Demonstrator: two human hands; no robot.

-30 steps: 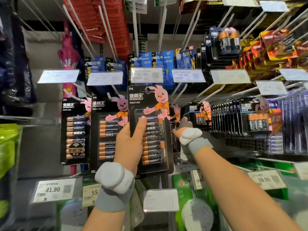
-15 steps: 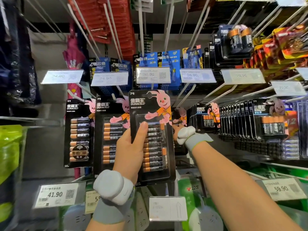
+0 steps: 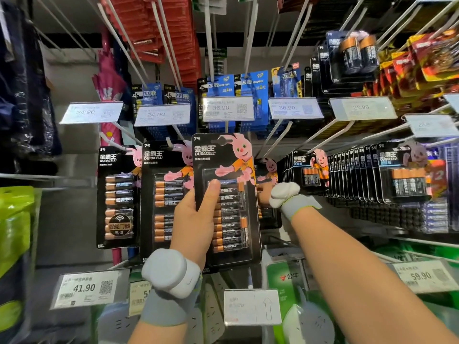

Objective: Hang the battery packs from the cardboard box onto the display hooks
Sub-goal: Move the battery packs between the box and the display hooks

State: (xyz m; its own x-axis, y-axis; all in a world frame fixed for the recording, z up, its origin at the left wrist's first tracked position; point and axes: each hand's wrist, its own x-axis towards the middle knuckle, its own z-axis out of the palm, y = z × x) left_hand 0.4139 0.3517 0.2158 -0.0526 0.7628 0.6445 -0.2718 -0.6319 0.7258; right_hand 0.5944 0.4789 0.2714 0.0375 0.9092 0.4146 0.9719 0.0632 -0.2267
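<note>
My left hand (image 3: 196, 219) grips a black Duracell battery pack (image 3: 231, 167) upright in front of the display, thumb pressed on its front. The pack's hang hole at the top sits just below the 36.90 price tag (image 3: 227, 108). My right hand (image 3: 263, 194) reaches behind the held pack's right edge, towards a hanging battery pack (image 3: 269, 167) with a pink rabbit. Its fingers are hidden, so its hold cannot be told. White display hooks (image 3: 279, 139) slant down from the price tags. No cardboard box is in view.
Two more Duracell packs (image 3: 165, 194) hang to the left. Dense rows of black packs (image 3: 367, 175) fill the hooks on the right. Blue battery packs (image 3: 250, 83) hang above, and red packs higher up. Green items and price tags line the bottom.
Almost nothing differs. The view shifted slightly, the left hand keeps the pack at the same height, and the right hand stays behind the pack's right edge.
</note>
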